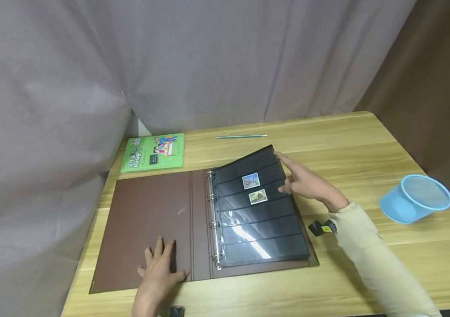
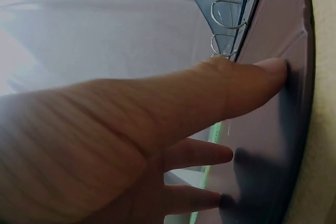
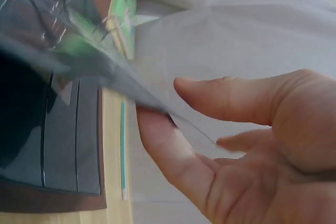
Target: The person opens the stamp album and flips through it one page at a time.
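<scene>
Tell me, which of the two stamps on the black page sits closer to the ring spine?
The upper stamp, with the bluish picture; the lower stamp sits further right.

The left hand (image 1: pixel 160 269) lies flat, palm down, with its fingers (image 2: pixel 247 85) straight and spread a little. The left arm comes in from the bottom edge. The right hand (image 1: pixel 306 182) reaches forward, fingers (image 3: pixel 163 145) loosely straight, with one fingertip lifting a thin edge. The right arm, in a pale sleeve (image 1: pixel 371 259), comes in from the lower right.
</scene>
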`<state>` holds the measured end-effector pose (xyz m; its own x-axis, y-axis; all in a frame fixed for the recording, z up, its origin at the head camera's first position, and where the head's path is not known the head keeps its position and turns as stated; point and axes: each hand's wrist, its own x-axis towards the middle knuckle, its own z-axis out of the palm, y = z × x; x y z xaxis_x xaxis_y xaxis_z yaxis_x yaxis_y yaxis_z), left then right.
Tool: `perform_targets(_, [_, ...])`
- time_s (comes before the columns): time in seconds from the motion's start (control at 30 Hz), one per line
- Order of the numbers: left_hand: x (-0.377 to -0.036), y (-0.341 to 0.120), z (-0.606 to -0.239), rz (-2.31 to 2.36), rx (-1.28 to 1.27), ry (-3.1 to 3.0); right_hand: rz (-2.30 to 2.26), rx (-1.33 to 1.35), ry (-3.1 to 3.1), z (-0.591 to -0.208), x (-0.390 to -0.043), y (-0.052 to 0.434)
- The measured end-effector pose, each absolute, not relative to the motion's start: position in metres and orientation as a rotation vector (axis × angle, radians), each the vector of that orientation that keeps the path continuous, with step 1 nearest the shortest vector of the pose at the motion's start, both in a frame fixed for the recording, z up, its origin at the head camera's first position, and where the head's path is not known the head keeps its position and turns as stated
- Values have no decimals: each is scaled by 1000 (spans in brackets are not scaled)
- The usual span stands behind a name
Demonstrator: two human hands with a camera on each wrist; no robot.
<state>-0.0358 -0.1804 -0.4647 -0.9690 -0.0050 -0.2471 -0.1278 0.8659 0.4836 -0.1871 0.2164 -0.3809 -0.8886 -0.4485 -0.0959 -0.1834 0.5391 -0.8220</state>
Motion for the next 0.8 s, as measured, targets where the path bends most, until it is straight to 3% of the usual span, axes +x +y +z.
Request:
perform_targets(0.4, [-34, -181, -454, 811, -133, 2779, -1453, -475, 2263, -363, -154, 211])
perform_targets(0.8, [-38, -163, -427, 967, -33, 2776, -1513, -528, 2327, -343, -146, 189])
